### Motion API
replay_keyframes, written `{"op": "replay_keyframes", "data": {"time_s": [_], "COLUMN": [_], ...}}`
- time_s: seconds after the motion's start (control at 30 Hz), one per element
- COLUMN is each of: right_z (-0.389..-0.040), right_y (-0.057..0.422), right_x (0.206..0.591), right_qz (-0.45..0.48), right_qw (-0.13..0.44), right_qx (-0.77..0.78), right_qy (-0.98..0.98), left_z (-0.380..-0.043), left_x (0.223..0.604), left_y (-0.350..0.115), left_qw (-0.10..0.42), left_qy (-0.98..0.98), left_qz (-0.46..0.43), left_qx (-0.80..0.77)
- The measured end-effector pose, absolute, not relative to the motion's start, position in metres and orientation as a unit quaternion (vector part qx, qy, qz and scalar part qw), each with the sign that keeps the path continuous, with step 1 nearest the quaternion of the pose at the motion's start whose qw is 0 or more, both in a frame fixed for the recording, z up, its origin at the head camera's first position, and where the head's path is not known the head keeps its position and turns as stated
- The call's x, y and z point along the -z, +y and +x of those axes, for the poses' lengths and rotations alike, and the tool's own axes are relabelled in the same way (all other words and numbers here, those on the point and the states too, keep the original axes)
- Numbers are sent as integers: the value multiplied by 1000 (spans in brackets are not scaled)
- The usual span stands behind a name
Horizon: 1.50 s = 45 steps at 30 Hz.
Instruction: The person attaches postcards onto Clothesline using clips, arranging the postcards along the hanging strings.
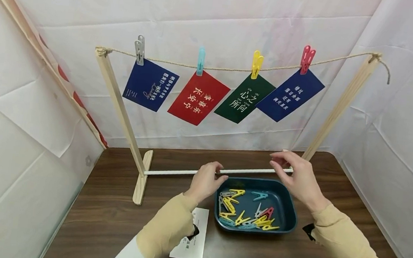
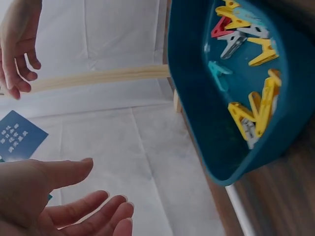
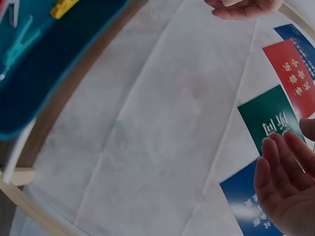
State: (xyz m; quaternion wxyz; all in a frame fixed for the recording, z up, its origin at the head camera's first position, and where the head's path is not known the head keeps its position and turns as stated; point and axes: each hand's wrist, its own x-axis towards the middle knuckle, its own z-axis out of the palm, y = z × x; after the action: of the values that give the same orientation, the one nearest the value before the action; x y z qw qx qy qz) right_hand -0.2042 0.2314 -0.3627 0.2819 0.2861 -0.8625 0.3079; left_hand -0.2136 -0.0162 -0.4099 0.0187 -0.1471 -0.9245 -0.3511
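My left hand [image 1: 205, 181] hovers by the back left corner of a dark blue tray [image 1: 293, 210], fingers loosely bent and holding nothing. Over the tray's back right corner is my right hand [image 1: 299, 175], also with nothing in it. Yellow, grey, teal and red clothespins [image 1: 241, 219] lie in the tray. Above, cards hang from a rope [image 1: 227, 69]: a blue card [image 1: 150, 85] under a grey clothespin [image 1: 140, 50], a red card [image 1: 199, 99] under a light blue one, a green card [image 1: 244, 99] under a yellow one, and another blue card [image 1: 289, 95] under a red one.
Wooden posts [image 1: 119, 108] carry the rope at both ends, joined low down by a white rod [image 1: 172, 172] behind the tray. A white printed card [image 1: 197, 240] lies on the brown table [image 1: 96, 226], partly under my left forearm. Pale cloth [image 1: 216, 26] hangs behind.
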Motion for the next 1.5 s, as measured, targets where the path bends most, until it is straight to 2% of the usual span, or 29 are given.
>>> {"op": "replay_keyframes", "data": {"time_s": [0.27,0.47,0.7,1.07,1.5], "right_z": [-198,-197,-198,-201,-201], "right_y": [232,235,239,240,236], "right_x": [388,409,428,461,485], "right_qz": [262,260,248,222,192], "right_qw": [224,223,219,161,89], "right_qx": [-309,-301,-299,-309,-305], "right_qy": [-887,-890,-895,-911,-929], "left_z": [-199,-193,-188,-180,-174], "left_x": [433,446,458,474,489], "left_y": [-21,-23,-21,-14,-9], "left_qw": [38,47,29,-7,-2], "left_qy": [-933,-930,-929,-925,-917], "left_qz": [-135,-115,-87,-56,-44], "left_qx": [330,345,360,376,397]}}
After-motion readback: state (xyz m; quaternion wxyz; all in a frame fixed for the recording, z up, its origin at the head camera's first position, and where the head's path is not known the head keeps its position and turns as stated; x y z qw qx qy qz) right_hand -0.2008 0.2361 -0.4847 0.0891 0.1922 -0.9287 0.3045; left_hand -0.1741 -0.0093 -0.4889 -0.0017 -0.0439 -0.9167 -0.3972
